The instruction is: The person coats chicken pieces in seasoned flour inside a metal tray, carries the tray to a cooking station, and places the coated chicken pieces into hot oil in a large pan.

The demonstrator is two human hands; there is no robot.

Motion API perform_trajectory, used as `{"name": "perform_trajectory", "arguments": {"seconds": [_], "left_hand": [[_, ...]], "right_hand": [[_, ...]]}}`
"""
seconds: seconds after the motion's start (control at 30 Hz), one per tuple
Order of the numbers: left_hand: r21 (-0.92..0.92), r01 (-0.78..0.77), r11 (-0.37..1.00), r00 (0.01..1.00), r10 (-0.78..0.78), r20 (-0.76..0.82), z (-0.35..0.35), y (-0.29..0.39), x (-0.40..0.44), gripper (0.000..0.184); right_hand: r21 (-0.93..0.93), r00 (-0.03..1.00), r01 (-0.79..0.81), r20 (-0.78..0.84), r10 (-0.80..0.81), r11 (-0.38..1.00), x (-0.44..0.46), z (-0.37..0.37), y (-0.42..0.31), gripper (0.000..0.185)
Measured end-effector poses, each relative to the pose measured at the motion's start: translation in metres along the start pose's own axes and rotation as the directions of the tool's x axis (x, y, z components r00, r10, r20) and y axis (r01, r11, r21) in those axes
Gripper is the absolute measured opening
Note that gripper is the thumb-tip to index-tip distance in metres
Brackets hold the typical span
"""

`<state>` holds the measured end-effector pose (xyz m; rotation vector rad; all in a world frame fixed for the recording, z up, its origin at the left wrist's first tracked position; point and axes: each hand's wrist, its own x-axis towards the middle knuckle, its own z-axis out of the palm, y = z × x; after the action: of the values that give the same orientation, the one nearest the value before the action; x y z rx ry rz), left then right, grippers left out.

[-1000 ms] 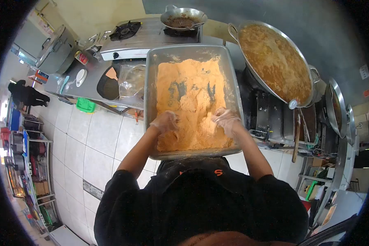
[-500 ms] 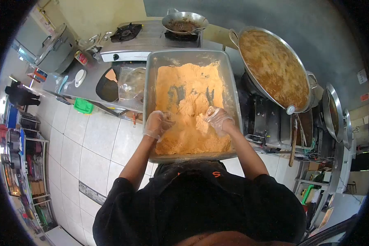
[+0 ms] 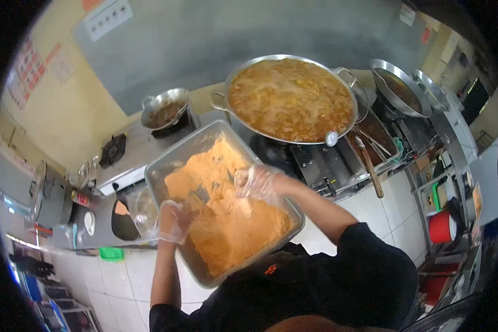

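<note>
Orange-coloured flour [image 3: 235,232] covers much of the bottom of a grey rectangular tub [image 3: 206,280], with lumpy coated pieces [image 3: 227,203] near its middle. Both hands wear clear plastic gloves. My left hand [image 3: 174,221] is over the tub's left side, its fingers curled and blurred; what they hold, if anything, cannot be made out. Over the upper right of the tub is my right hand [image 3: 257,181], fingers bent together above the coated pieces. Whether something is inside it is hidden.
A wide pan of bubbling oil [image 3: 293,99] with a dial thermometer [image 3: 331,138] stands behind the tub. A smaller wok [image 3: 165,109] is at the back left, more pans [image 3: 401,88] at the right. A wooden handle [image 3: 371,171] sticks out over the front edge.
The view has turned right, so the tub appears tilted and the oil pan nearer the centre. My right hand has lifted away from the coated piece it was at.
</note>
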<state>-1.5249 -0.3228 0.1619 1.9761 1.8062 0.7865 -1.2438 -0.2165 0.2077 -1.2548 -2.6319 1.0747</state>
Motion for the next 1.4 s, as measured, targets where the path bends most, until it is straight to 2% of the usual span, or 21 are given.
{"name": "perform_trajectory", "arguments": {"seconds": [0.07, 0.2, 0.27, 0.33, 0.4, 0.53, 0.7, 0.77, 0.87, 0.93, 1.0, 1.03, 1.1, 1.13, 1.17, 1.2, 1.23, 1.27, 1.33, 1.37, 1.4], "left_hand": [[0.137, -0.359, 0.923, 0.919, 0.375, -0.122, -0.029, 0.031, 0.035, 0.013], [-0.051, -0.307, 0.950, 0.950, 0.303, -0.074, -0.070, 0.131, 0.122, 0.022], [0.276, -0.678, 0.681, 0.706, 0.708, -0.014, -0.070, 0.136, 0.173, 0.026], [0.117, -0.355, 0.927, 0.932, 0.361, -0.028, -0.065, 0.186, 0.205, 0.029], [0.152, -0.349, 0.925, 0.935, 0.354, -0.006, -0.045, 0.202, 0.239, 0.029], [0.503, -0.364, 0.784, 0.931, 0.313, 0.186, 0.022, 0.186, 0.309, 0.027], [0.580, -0.586, 0.566, 0.810, 0.404, 0.425, 0.106, 0.133, 0.379, 0.028], [0.402, -0.503, 0.765, 0.852, 0.361, 0.378, 0.126, 0.131, 0.384, 0.027], [0.469, -0.423, 0.775, 0.897, 0.287, 0.336, 0.113, 0.162, 0.368, 0.032], [0.380, -0.306, 0.873, 0.949, 0.249, 0.193, 0.090, 0.165, 0.352, 0.037], [0.385, -0.297, 0.874, 0.954, 0.258, 0.151, 0.050, 0.168, 0.326, 0.034], [0.402, -0.317, 0.859, 0.948, 0.296, 0.116, 0.034, 0.158, 0.317, 0.033], [0.432, -0.284, 0.856, 0.957, 0.281, 0.073, 0.016, 0.115, 0.298, 0.032], [0.444, -0.290, 0.848, 0.956, 0.282, 0.086, 0.010, 0.088, 0.286, 0.034], [0.452, -0.303, 0.839, 0.952, 0.289, 0.101, 0.004, 0.067, 0.271, 0.036], [0.066, -0.067, 0.996, 0.991, 0.059, 0.121, -0.007, 0.069, 0.242, 0.033], [-0.024, -0.075, 0.997, 0.990, 0.077, 0.118, 0.004, 0.034, 0.226, 0.032], [-0.114, -0.088, 0.990, 0.988, 0.101, 0.114, 0.025, -0.008, 0.208, 0.031], [0.281, -0.154, 0.947, 0.919, 0.032, 0.394, 0.045, -0.042, 0.158, 0.038], [-0.146, 0.160, 0.976, 0.878, -0.073, 0.473, 0.083, -0.093, 0.130, 0.054], [0.102, -0.017, 0.995, 0.907, -0.027, 0.421, 0.119, -0.117, 0.105, 0.071]], "right_hand": [[0.011, 0.995, 0.051, -0.083, -0.050, 0.999, -0.016, -0.053, 0.002, 0.035], [-0.010, 0.923, -0.118, -0.370, 0.106, 0.993, -0.058, -0.165, -0.007, 0.030], [0.162, 0.859, -0.091, -0.486, 0.160, 0.983, -0.058, -0.208, 0.017, 0.020], [0.287, 0.840, -0.037, -0.510, 0.185, 0.957, -0.063, -0.246, 0.045, 0.016], [-0.361, 0.808, -0.099, -0.573, -0.137, 0.927, -0.077, -0.278, 0.069, 0.012], [0.033, 0.766, -0.162, -0.626, 0.147, 0.986, -0.050, -0.312, 0.168, 0.010], [-0.261, 0.785, -0.320, -0.612, 0.100, 0.911, -0.017, -0.308, 0.295, 0.014], [-0.291, 0.759, -0.631, -0.420, 0.497, 0.719, -0.017, -0.302, 0.288, 0.030], [-0.164, 0.629, -0.701, -0.599, 0.495, 0.694, -0.019, -0.294, 0.270, 0.030], [-0.050, 0.496, -0.722, -0.733, 0.466, 0.690, -0.001, -0.284, 0.247, 0.030], [-0.567, 0.627, -0.702, -0.779, -0.005, 0.431, 0.014, -0.281, 0.235, 0.037], [-0.440, 0.581, -0.609, -0.814, -0.007, 0.660, 0.017, -0.275, 0.198, 0.039], [-0.576, 0.670, -0.525, -0.733, -0.112, 0.626, 0.020, -0.255, 0.141, 0.033], [-0.801, 0.791, -0.500, -0.577, -0.201, 0.330, 0.024, -0.245, 0.125, 0.029], [-0.580, 0.790, -0.438, -0.613, -0.013, 0.687, 0.018, -0.220, 0.072, 0.037], [-0.427, 0.805, -0.335, -0.592, 0.020, 0.840, 0.018, -0.194, 0.041, 0.041], [-0.229, 0.841, -0.196, -0.540, 0.043, 0.954, 0.021, -0.164, 0.016, 0.046], [-0.099, 0.893, -0.090, -0.449, 0.036, 0.991, 0.030, -0.133, 0.001, 0.051], [-0.068, 0.981, -0.012, -0.195, -0.002, 0.998, 0.064, -0.061, 0.002, 0.056], [-0.143, 0.998, 0.031, -0.056, -0.040, 0.989, 0.084, -0.024, 0.011, 0.058], [-0.147, 0.997, -0.054, 0.054, 0.062, 0.988, 0.111, 0.020, 0.023, 0.066]]}}
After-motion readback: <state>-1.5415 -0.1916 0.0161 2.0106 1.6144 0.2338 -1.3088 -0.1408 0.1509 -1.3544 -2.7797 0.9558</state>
